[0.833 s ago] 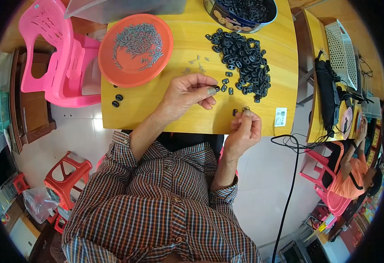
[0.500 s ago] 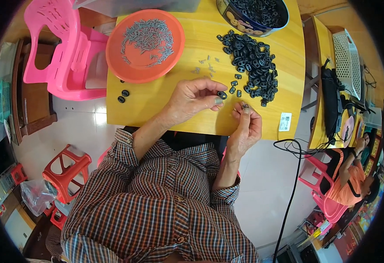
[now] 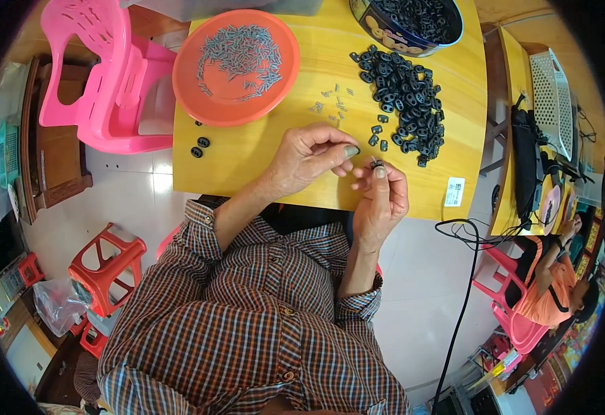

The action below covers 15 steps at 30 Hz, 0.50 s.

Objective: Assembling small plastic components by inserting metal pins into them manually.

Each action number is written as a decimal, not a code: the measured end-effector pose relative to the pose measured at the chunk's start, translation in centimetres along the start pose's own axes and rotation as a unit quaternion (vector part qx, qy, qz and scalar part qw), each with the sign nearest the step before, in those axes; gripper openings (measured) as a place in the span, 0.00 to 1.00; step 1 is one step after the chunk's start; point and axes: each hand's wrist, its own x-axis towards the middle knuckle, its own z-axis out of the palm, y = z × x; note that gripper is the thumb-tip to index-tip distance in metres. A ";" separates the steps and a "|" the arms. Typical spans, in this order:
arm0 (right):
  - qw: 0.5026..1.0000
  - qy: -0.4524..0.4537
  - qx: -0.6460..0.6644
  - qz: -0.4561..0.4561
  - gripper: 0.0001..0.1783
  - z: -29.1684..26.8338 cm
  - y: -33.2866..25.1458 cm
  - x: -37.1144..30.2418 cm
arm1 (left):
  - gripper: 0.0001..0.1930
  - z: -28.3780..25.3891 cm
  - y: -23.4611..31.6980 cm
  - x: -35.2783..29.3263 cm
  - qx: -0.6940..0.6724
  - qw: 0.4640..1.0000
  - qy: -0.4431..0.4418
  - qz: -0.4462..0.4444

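Observation:
My left hand is above the table's front part with thumb and index finger pinched. Only a dark edge of the small black oval piece shows at its fingertips. Close beside it, my right hand pinches a small black part with a thin light pin sticking up from it. Beyond the hands lies a heap of black two-holed oval pieces, with several single ones at its left side. A few loose grey pins are scattered on the yellow table.
An orange-red plate holds many grey pins. A round tin of black pieces stands at the far right. Black pieces lie near the table's left edge. Pink chair at left; a person in orange sits far right.
The black oval piece in my left hand has turned and is now mostly hidden by the fingers. My right hand has shifted slightly left, and the pin in its part shows upright.

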 end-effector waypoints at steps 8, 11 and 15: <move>0.998 0.014 0.051 0.021 0.04 0.7 0.3 -0.2 | 0.09 0.8 0.0 0.0 0.004 0.999 0.029 -0.013; 0.999 0.026 0.043 0.010 0.04 0.5 0.5 -0.1 | 0.10 0.7 -0.1 -0.1 0.042 0.999 0.018 -0.017; 0.998 0.029 0.049 0.007 0.05 0.5 0.3 0.0 | 0.11 0.9 -0.2 -0.1 0.068 0.998 0.005 -0.008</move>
